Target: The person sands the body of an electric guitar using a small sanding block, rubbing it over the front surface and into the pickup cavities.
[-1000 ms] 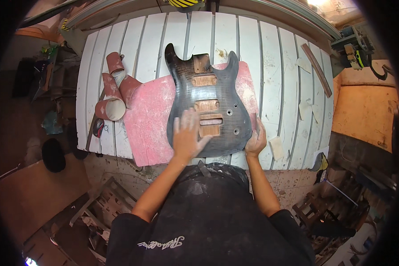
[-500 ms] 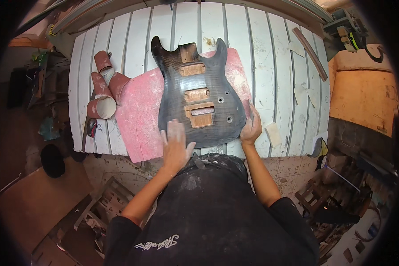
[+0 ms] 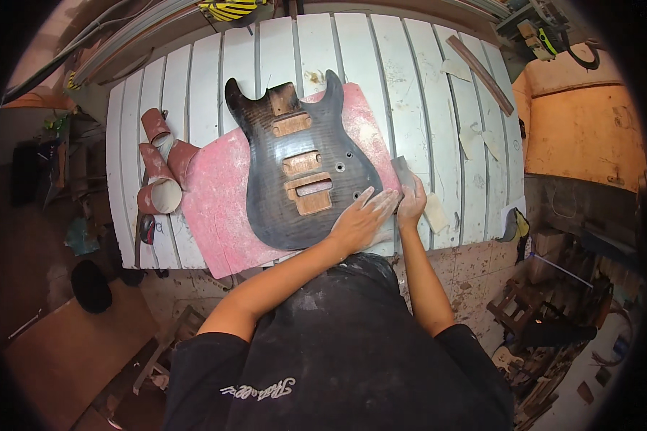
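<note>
A dark, see-through-stained electric guitar body (image 3: 266, 165) lies face up, its neck end pointing away from me. Bare wood shows in its cavities, and several round holes sit on its right side. My left hand (image 3: 361, 221) reaches across to the body's lower right edge, fingers stretched out flat, the tips close to my right hand. Just off that edge, my right hand (image 3: 411, 204) is closed around a small grey strip (image 3: 402, 171) that looks like sandpaper and sticks up past the fingers. The right fingers are partly hidden.
Under the guitar body is a dusty pink sheet (image 3: 216, 194) on a white slatted table (image 3: 402, 93). Reddish-brown sandpaper rolls (image 3: 158, 197) stand at the left. To the right are a pale block (image 3: 436, 213), a brown wooden strip (image 3: 480, 75) and torn paper pieces (image 3: 469, 140).
My left hand has slid from the body's lower left to its lower right edge. The grey strip now shows in my right hand. The whole view has shifted slightly.
</note>
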A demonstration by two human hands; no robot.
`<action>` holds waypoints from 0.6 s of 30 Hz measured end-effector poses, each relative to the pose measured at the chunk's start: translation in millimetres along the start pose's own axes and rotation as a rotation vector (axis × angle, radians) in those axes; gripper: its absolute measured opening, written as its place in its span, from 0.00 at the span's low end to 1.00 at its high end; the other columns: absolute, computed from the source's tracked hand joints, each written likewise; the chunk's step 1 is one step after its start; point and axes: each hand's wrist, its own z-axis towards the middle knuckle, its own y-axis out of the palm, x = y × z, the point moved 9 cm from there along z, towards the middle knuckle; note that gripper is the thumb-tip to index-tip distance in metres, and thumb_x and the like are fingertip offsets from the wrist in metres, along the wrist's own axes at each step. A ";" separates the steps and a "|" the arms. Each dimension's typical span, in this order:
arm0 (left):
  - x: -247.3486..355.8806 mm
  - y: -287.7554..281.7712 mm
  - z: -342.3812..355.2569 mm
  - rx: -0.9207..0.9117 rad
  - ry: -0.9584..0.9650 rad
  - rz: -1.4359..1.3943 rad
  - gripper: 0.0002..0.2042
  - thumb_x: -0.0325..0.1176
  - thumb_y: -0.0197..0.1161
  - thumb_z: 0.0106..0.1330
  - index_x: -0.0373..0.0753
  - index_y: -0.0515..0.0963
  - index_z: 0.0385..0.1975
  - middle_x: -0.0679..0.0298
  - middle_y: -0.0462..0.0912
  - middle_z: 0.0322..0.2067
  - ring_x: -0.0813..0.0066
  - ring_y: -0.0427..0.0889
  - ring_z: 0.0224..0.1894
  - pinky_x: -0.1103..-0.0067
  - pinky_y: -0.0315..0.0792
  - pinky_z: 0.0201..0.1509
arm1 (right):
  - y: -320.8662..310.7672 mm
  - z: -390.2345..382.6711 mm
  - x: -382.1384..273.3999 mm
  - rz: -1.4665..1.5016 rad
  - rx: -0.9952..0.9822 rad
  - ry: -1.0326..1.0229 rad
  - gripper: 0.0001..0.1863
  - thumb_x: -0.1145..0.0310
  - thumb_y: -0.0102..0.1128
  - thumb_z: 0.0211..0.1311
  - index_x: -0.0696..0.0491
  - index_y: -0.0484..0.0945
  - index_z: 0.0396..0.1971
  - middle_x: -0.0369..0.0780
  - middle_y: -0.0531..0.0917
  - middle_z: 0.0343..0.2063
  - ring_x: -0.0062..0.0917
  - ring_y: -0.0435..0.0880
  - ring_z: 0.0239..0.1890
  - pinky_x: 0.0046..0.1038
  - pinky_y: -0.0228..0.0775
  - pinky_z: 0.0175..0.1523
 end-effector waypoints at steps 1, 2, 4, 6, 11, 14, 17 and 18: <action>-2.9 -0.3 0.8 -0.002 0.002 0.001 0.38 0.60 0.53 0.76 0.36 0.67 0.76 0.57 0.64 0.79 0.63 0.55 0.83 0.57 0.46 0.86 | -0.3 -0.8 -4.6 -0.048 0.018 -0.054 0.23 0.79 0.51 0.66 0.64 0.80 0.59 0.45 0.87 0.50 0.30 0.85 0.51 0.31 0.74 0.63; -8.4 -2.1 0.8 0.009 -0.002 -0.019 0.40 0.63 0.53 0.75 0.36 0.66 0.76 0.57 0.64 0.79 0.62 0.56 0.83 0.56 0.45 0.86 | -0.6 -1.9 -9.4 -0.096 0.035 -0.109 0.23 0.79 0.51 0.66 0.63 0.80 0.59 0.44 0.87 0.47 0.29 0.86 0.45 0.30 0.78 0.57; -23.0 -7.4 1.7 0.019 -0.011 -0.040 0.42 0.66 0.52 0.74 0.36 0.66 0.76 0.56 0.64 0.79 0.60 0.57 0.83 0.55 0.45 0.86 | 2.6 -5.7 -2.6 -0.068 0.011 0.020 0.22 0.79 0.51 0.66 0.63 0.80 0.59 0.42 0.87 0.42 0.26 0.85 0.38 0.29 0.79 0.49; -51.3 -19.1 8.8 -0.018 -0.148 -0.062 0.46 0.70 0.54 0.71 0.36 0.64 0.77 0.54 0.64 0.79 0.57 0.57 0.83 0.53 0.44 0.85 | 2.4 -8.2 10.4 -0.047 -0.009 0.148 0.22 0.79 0.51 0.66 0.62 0.81 0.60 0.39 0.86 0.37 0.23 0.83 0.30 0.28 0.80 0.40; -110.8 -52.2 8.8 0.095 -0.380 0.035 0.47 0.69 0.54 0.71 0.35 0.64 0.78 0.52 0.63 0.79 0.55 0.56 0.83 0.52 0.45 0.85 | 1.9 -7.0 -1.5 -0.148 0.039 -0.004 0.22 0.78 0.50 0.65 0.64 0.83 0.56 0.50 0.91 0.46 0.36 0.90 0.49 0.34 0.79 0.58; -113.4 -57.9 6.6 0.150 -0.456 0.046 0.47 0.69 0.56 0.71 0.34 0.64 0.77 0.51 0.63 0.79 0.54 0.57 0.83 0.51 0.46 0.84 | 4.4 -6.3 -11.5 -0.178 0.029 -0.073 0.22 0.78 0.49 0.64 0.64 0.83 0.56 0.51 0.90 0.47 0.38 0.90 0.51 0.35 0.79 0.60; -87.9 -49.8 4.1 0.125 -0.406 0.045 0.47 0.68 0.58 0.70 0.33 0.63 0.77 0.51 0.62 0.79 0.54 0.57 0.82 0.50 0.46 0.84 | 6.8 -8.6 -15.9 -0.174 0.019 -0.087 0.22 0.78 0.48 0.64 0.64 0.83 0.55 0.52 0.91 0.47 0.40 0.90 0.52 0.36 0.78 0.62; -72.8 -43.7 2.2 0.096 -0.342 0.038 0.48 0.68 0.59 0.69 0.33 0.63 0.78 0.51 0.62 0.79 0.53 0.58 0.82 0.50 0.46 0.84 | 7.8 -8.7 -17.4 -0.173 0.017 -0.091 0.22 0.78 0.48 0.64 0.64 0.83 0.55 0.52 0.91 0.47 0.40 0.90 0.52 0.36 0.78 0.62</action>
